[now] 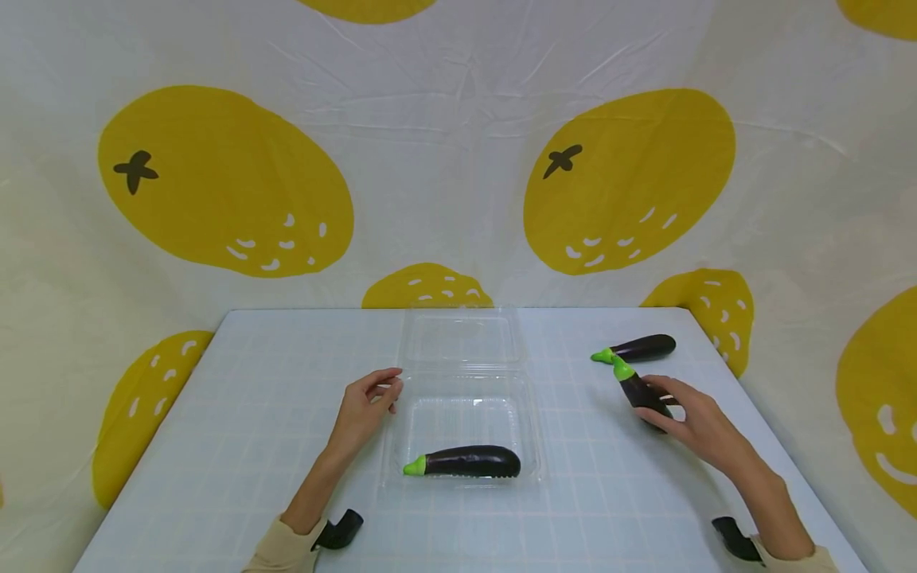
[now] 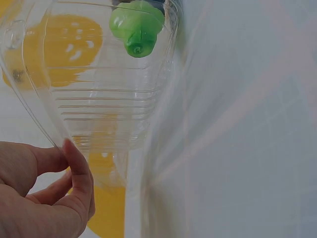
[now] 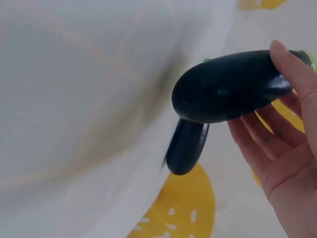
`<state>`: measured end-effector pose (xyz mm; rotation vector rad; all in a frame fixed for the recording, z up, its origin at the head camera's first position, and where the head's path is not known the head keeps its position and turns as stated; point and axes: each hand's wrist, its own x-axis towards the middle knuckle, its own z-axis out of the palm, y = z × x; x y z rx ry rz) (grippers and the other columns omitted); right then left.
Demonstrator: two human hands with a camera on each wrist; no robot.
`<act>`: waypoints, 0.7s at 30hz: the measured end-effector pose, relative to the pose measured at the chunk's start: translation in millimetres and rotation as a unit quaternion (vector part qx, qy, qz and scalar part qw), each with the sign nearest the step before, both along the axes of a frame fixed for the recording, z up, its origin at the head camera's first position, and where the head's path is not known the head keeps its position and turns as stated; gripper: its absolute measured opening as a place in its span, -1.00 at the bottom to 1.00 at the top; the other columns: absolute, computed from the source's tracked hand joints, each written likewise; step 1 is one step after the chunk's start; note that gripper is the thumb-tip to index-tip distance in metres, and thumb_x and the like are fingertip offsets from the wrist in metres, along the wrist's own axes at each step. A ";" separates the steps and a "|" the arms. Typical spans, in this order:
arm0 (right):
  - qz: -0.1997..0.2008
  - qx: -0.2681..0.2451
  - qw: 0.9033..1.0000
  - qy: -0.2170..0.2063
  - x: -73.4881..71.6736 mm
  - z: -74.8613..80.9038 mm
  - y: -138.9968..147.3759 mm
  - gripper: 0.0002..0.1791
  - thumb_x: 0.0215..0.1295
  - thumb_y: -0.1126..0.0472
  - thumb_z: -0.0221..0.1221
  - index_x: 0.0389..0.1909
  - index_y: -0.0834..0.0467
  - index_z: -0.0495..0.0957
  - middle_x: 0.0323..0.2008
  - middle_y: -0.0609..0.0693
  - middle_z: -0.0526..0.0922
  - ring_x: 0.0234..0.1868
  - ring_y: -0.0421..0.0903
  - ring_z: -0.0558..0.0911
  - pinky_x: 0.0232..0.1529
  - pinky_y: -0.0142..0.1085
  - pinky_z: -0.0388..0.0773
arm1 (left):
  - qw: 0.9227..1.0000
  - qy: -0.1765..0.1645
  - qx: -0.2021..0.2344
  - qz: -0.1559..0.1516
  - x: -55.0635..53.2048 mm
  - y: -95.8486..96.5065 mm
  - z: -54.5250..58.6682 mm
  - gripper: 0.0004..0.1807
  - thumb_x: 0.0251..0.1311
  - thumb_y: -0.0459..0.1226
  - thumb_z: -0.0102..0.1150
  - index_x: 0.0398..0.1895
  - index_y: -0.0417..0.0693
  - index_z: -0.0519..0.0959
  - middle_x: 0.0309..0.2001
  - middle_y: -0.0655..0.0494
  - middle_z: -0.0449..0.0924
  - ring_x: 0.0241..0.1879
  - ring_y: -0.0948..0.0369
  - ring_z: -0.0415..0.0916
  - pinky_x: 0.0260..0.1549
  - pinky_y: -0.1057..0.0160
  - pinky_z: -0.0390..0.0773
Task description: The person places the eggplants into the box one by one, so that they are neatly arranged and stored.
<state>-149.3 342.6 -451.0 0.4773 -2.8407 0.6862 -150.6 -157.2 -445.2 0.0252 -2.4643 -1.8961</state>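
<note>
My left hand (image 1: 364,407) pinches the left rim of a clear plastic clamshell box (image 1: 533,426); the left wrist view shows thumb and forefinger meeting at its edge. Inside the box's near side lies an eggplant (image 1: 476,461), its green cap (image 2: 137,29) facing left. My right hand (image 1: 691,419) grips a second dark eggplant (image 3: 225,89) between thumb and fingers, cap pointing away and to the left. Just beyond it, a third eggplant (image 1: 647,347) rests on the table, and its cap overlaps the held one's in the head view.
The box's lid (image 1: 462,341) is folded back toward the far table edge. A pale checked cloth covers the table (image 1: 286,350), and behind hangs a white sheet (image 1: 444,159) printed with yellow fruit. Black camera mounts (image 1: 342,529) stick out at both wrists.
</note>
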 end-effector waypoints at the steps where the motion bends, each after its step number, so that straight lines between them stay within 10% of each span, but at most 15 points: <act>1: 0.000 -0.004 1.000 0.003 -0.5 0.3 -1.4 -0.38 0.20 0.20 0.49 0.24 0.25 0.50 0.00 0.22 0.68 -0.04 0.16 0.67 -0.06 0.04 0.67 | 1.000 -0.001 0.000 0.000 -0.3 0.0 -0.7 -0.65 0.41 -0.41 0.22 0.19 -0.43 0.56 -0.02 -0.33 0.64 -0.25 -0.17 0.59 -0.31 0.31 0.63; 9: 0.004 -0.042 0.999 0.015 -4.1 0.3 -10.0 -0.36 0.21 0.17 0.49 0.26 0.18 0.48 -0.06 0.16 0.71 -0.09 0.09 0.67 -0.09 -0.64 0.50 | 1.000 0.011 -0.001 -0.006 -0.4 -0.4 -1.2 -0.64 0.41 -0.44 0.21 0.19 -0.49 0.53 -0.03 -0.35 0.63 -0.26 -0.17 0.59 -0.36 0.35 0.61; 21: -0.009 -0.102 0.995 0.011 -3.6 5.3 -32.2 -0.42 0.26 0.13 0.46 0.26 0.13 0.50 0.04 0.17 0.69 -0.04 -0.11 0.67 -0.11 -0.62 0.54 | 1.000 0.008 0.002 0.006 -16.1 -7.5 -35.1 -0.60 0.40 -0.32 0.27 0.21 -0.37 0.57 -0.02 -0.24 0.67 -0.24 -0.11 0.61 -0.37 0.41 0.58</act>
